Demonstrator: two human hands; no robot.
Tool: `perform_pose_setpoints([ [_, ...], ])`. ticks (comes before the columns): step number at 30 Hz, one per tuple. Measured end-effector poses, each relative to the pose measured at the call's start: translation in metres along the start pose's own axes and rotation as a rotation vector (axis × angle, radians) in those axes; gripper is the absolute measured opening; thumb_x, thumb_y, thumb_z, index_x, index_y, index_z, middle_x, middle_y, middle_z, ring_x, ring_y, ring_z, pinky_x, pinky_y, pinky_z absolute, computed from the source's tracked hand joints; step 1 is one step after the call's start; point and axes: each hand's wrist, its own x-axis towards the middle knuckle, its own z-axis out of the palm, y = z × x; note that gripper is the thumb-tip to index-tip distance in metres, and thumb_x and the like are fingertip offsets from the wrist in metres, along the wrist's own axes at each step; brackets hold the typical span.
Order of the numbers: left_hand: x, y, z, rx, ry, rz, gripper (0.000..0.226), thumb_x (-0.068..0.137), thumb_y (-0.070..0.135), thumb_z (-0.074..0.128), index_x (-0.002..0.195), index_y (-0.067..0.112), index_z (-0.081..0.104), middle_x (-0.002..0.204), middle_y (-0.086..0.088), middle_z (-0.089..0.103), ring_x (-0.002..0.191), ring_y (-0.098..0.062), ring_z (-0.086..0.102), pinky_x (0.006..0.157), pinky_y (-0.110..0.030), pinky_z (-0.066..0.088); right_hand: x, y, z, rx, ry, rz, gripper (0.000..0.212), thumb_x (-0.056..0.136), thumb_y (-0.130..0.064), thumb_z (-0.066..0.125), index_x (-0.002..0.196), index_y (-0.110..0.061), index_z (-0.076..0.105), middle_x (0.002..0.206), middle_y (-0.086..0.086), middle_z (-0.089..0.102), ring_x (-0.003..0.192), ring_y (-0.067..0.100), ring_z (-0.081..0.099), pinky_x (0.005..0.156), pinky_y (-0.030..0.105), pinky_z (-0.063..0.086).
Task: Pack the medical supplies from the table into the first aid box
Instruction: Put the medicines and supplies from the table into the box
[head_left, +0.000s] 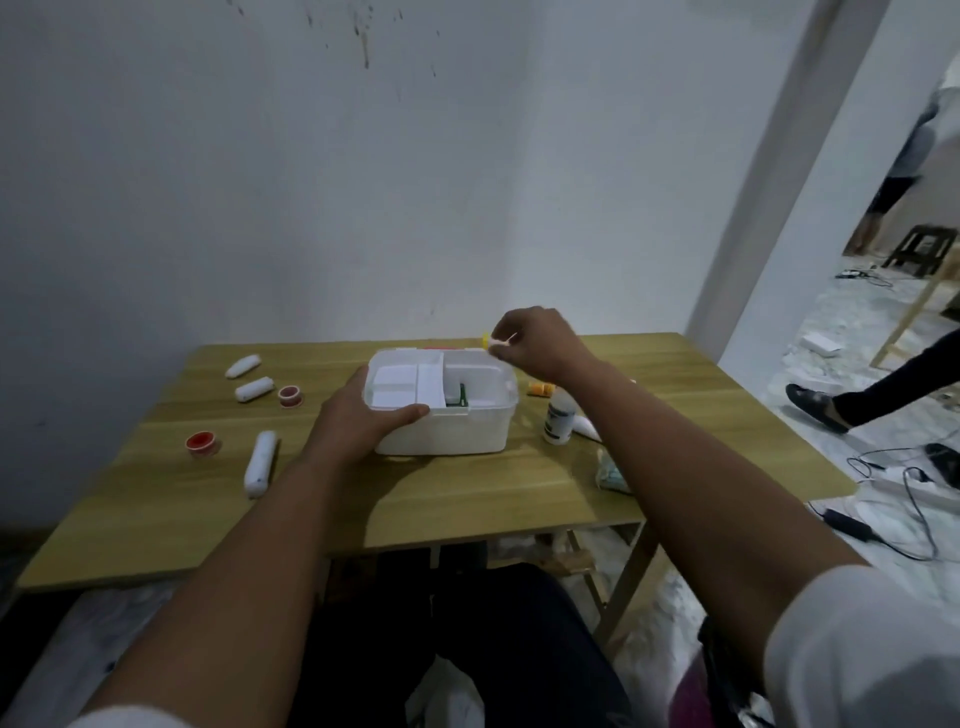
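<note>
From the head camera, the left hand (363, 410) grips the near-left corner of the open first aid box (441, 400), which sits mid-desk. The right hand (535, 340) pinches a small white item (503, 341) over the box's far rim. Released here, it could well miss the compartment and fall behind the box. Bandage rolls (260, 462) and red tape rolls (203, 444) lie left, a white bottle (560, 415) right, all unpacked. The wooden desk (467, 499) meets a scuffed white wall; cables trail across the floor at right.
</note>
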Motion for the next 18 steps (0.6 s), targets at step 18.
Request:
perform_pose_setpoints([
  [18, -0.009, 0.010, -0.001, -0.041, -0.030, -0.082, 0.097, 0.068, 0.055, 0.090, 0.150, 0.029, 0.046, 0.145, 0.002, 0.057, 0.128, -0.024, 0.054, 0.092, -0.038, 0.048, -0.114, 0.077, -0.025, -0.540, -0.659, 0.454, 0.076, 0.070, -0.037, 0.089, 0.134, -0.014, 0.057, 0.120, 0.002, 0.060, 0.105, 0.022, 0.058, 0.092, 0.037, 0.051],
])
